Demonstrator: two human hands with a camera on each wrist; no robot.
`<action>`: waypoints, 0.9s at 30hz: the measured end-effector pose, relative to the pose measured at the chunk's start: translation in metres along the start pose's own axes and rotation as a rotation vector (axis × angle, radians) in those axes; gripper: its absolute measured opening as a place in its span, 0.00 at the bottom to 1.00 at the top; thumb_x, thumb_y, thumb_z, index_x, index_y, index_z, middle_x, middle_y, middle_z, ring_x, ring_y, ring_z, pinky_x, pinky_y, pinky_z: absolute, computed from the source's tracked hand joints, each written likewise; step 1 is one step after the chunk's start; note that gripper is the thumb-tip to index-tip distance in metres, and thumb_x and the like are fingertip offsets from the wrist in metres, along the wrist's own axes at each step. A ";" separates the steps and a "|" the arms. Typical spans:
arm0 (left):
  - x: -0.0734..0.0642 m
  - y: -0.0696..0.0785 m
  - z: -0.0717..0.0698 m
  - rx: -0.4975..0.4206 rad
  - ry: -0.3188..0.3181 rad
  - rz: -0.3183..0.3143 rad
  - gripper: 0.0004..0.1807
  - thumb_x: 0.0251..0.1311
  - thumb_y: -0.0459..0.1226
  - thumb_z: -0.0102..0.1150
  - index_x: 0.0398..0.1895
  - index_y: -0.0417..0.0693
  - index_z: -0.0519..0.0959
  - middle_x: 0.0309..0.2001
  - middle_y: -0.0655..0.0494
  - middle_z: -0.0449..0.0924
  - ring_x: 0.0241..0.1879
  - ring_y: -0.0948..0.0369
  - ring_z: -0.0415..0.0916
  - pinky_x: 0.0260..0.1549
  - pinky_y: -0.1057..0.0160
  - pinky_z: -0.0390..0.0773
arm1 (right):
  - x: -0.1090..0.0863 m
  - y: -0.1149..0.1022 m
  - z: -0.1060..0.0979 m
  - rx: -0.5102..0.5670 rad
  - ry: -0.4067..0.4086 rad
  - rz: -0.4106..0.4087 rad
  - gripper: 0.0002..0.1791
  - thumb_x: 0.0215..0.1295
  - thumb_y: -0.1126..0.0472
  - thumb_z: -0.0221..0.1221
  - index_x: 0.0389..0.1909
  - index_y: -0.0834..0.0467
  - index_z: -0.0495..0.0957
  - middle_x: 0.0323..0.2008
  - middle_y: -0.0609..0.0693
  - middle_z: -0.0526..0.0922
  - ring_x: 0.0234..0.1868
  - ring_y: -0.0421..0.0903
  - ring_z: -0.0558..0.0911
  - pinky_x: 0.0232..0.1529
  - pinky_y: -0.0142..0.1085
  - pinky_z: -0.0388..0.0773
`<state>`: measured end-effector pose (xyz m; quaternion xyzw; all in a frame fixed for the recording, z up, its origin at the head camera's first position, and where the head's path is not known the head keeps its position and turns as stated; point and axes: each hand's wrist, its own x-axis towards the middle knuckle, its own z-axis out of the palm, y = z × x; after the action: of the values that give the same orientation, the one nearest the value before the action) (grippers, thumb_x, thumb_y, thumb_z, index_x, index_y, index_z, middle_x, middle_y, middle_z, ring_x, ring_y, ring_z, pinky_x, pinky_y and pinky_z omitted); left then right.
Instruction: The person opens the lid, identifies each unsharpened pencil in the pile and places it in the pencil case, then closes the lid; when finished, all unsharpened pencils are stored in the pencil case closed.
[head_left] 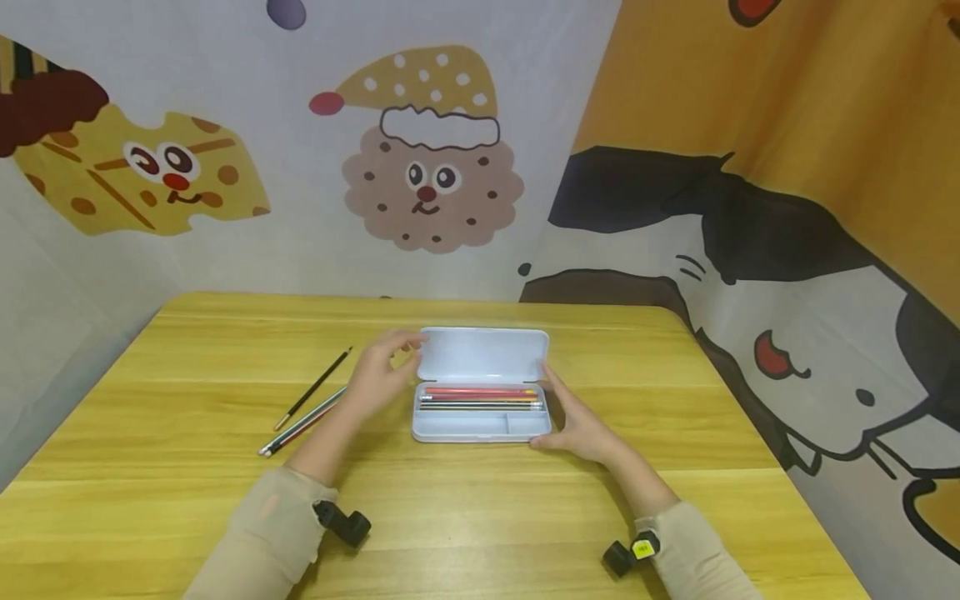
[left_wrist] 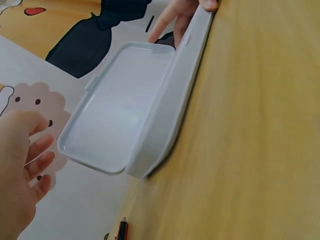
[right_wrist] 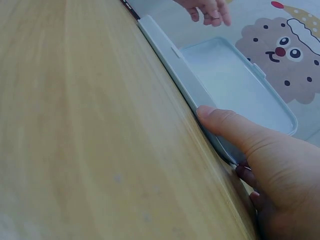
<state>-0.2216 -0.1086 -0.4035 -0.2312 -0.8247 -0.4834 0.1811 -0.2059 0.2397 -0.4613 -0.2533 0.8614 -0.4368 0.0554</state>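
Note:
A white pencil case lies on the table with its lid raised and leaning back. Inside its rear compartment are several pencils, red and dark striped; the front compartments show bare floors. My right hand holds the case's right end, thumb at the front corner and fingers along the side and back. Close to the lid's left edge hovers my left hand, its fingers loosely bent. In the left wrist view, a gap shows between that hand and the lid.
Left of the case, a black pencil lies slantwise on the wooden table. Beside it are more pencils, partly hidden by my left forearm. A cartoon-printed curtain hangs behind the table's far edge.

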 end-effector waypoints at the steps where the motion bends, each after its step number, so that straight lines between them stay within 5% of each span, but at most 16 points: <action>1: 0.002 0.000 0.000 -0.009 0.025 -0.004 0.15 0.59 0.27 0.61 0.50 0.40 0.80 0.44 0.48 0.78 0.43 0.54 0.71 0.41 0.52 0.74 | 0.000 -0.001 0.000 0.005 0.001 -0.003 0.70 0.43 0.61 0.77 0.76 0.46 0.33 0.66 0.58 0.63 0.70 0.54 0.55 0.69 0.53 0.40; 7: 0.013 0.001 -0.001 -0.025 0.105 -0.014 0.17 0.59 0.28 0.61 0.53 0.39 0.78 0.48 0.45 0.76 0.48 0.50 0.70 0.46 0.45 0.72 | -0.004 -0.027 -0.004 0.056 -0.011 0.000 0.70 0.43 0.67 0.75 0.75 0.57 0.29 0.66 0.65 0.62 0.70 0.58 0.55 0.68 0.55 0.38; 17: 0.015 0.001 0.006 -0.057 -0.081 -0.169 0.24 0.67 0.38 0.54 0.64 0.40 0.69 0.61 0.45 0.70 0.60 0.49 0.65 0.56 0.46 0.67 | -0.007 -0.042 -0.005 0.059 -0.003 0.045 0.71 0.44 0.67 0.75 0.74 0.60 0.26 0.67 0.65 0.62 0.70 0.58 0.53 0.68 0.55 0.36; 27: 0.010 0.005 0.008 -0.052 -0.109 -0.155 0.23 0.67 0.37 0.55 0.63 0.41 0.70 0.61 0.48 0.70 0.58 0.53 0.67 0.55 0.51 0.70 | -0.006 -0.040 -0.006 0.071 -0.006 0.054 0.71 0.44 0.66 0.75 0.74 0.62 0.26 0.67 0.64 0.61 0.71 0.57 0.53 0.68 0.54 0.35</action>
<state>-0.2281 -0.0972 -0.3986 -0.1972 -0.8359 -0.5039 0.0920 -0.1873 0.2270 -0.4276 -0.2294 0.8516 -0.4647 0.0788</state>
